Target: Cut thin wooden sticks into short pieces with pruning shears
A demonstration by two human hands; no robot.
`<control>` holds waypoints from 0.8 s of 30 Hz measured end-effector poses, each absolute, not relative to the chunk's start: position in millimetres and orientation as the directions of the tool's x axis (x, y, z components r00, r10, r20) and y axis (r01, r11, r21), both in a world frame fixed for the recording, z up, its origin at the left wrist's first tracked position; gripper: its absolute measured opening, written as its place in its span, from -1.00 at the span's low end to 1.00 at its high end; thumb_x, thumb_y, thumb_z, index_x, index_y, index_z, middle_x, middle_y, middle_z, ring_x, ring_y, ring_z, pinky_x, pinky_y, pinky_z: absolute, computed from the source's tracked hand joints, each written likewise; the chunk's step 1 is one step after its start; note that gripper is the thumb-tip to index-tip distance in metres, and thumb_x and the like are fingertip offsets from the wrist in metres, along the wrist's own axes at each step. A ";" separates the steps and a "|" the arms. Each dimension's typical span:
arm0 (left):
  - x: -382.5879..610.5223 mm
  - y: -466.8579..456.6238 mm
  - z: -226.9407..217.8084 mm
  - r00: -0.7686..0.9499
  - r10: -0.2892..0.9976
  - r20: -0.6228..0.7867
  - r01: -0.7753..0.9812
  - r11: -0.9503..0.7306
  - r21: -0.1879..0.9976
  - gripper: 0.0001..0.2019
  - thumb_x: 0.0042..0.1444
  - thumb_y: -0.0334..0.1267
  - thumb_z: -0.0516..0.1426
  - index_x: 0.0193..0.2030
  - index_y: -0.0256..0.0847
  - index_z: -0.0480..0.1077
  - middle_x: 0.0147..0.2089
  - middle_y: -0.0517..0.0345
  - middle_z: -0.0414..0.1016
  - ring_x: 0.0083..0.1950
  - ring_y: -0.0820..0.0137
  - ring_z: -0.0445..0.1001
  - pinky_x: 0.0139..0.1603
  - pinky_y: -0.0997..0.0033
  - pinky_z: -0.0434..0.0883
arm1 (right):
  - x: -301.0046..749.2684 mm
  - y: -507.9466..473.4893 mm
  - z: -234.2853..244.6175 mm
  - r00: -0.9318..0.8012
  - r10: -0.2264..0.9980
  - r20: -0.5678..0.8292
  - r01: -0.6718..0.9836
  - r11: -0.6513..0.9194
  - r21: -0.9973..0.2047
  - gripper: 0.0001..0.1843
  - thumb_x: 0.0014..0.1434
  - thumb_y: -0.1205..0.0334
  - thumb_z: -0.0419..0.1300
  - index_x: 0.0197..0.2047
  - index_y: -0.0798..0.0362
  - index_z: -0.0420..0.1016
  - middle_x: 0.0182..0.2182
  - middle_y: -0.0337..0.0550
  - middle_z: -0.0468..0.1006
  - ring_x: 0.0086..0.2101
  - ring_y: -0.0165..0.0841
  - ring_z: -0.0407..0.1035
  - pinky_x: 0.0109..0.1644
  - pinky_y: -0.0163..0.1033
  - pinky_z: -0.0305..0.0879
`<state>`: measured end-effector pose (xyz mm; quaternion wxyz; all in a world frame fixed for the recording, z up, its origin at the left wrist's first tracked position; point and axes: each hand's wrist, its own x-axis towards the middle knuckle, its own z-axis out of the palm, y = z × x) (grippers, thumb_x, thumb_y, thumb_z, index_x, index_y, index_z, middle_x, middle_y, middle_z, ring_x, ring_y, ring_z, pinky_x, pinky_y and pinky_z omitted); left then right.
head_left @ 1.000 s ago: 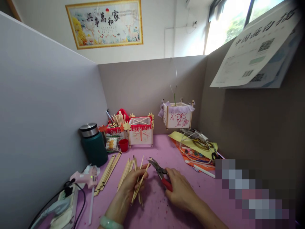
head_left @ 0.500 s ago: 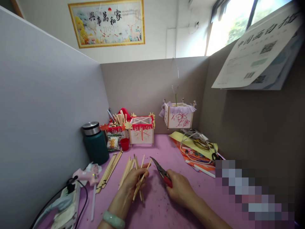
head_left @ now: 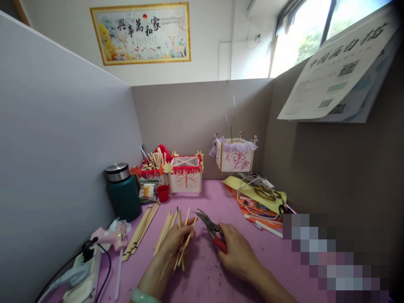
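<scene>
My left hand [head_left: 174, 242] is closed around several thin wooden sticks [head_left: 188, 242], which poke out above and below the fingers at different angles. In my right hand [head_left: 236, 252] are pliers [head_left: 211, 227] with red handles, their dark jaws pointing up and left. The jaw tips are close to the upper end of one held stick; I cannot tell whether they touch it. Beside my left hand, more loose sticks [head_left: 164, 229] lie on the pink tabletop [head_left: 214, 277]. Farther left is a row of sticks [head_left: 142, 231] with dark bands.
At left stand a green bottle [head_left: 123, 195], a pink glue gun [head_left: 113, 236] and a power strip [head_left: 83, 273]. Behind are a red cup [head_left: 163, 193], a white paper lantern [head_left: 185, 181] and a hanging lantern [head_left: 236, 158]. Craft supplies [head_left: 259, 202] lie at right.
The plier jaws have opened slightly and sit a little nearer the stick's tip. My left hand still grips the sticks. The whole view has shifted slightly.
</scene>
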<state>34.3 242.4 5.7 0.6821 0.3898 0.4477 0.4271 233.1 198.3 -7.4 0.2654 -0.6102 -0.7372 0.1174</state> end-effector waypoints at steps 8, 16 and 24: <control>36.3 243.1 1.3 0.253 0.962 -0.102 -0.231 0.162 0.959 -0.59 -0.10 -0.21 0.26 -0.08 -0.36 0.44 -0.58 0.25 0.36 -0.65 0.63 0.15 -0.65 0.63 0.03 | 233.4 194.3 -1.9 -0.151 0.959 0.240 0.848 0.251 -0.467 -0.55 -0.08 0.33 0.10 -0.04 0.06 0.28 -0.15 -0.03 0.41 -0.16 -0.23 0.29 -0.16 -0.28 0.09; 34.6 243.6 2.6 0.261 0.956 -0.134 -0.254 0.202 0.946 -0.51 -0.15 -0.21 0.32 -0.05 -0.36 0.41 -0.58 0.28 0.33 -0.62 0.62 0.18 -0.61 0.65 0.09 | 233.2 198.9 -5.6 -0.082 0.983 0.163 0.881 0.148 -0.449 -0.82 -0.05 0.33 0.09 -0.28 0.04 0.33 -0.34 -0.11 0.52 -0.35 -0.28 0.37 -0.36 -0.30 -0.01; 48.5 228.0 18.0 0.249 0.968 0.021 -0.232 0.039 0.972 -0.56 -0.01 -0.08 0.24 -0.02 -0.25 0.35 -0.54 0.35 0.31 -0.68 0.67 0.12 -0.69 0.66 0.06 | 228.2 203.2 9.0 -0.125 0.992 0.008 0.213 0.035 -0.976 -0.72 -0.01 0.10 0.16 -0.25 0.06 0.33 -0.40 -0.20 0.48 -0.52 -0.44 0.28 -0.44 -0.34 0.12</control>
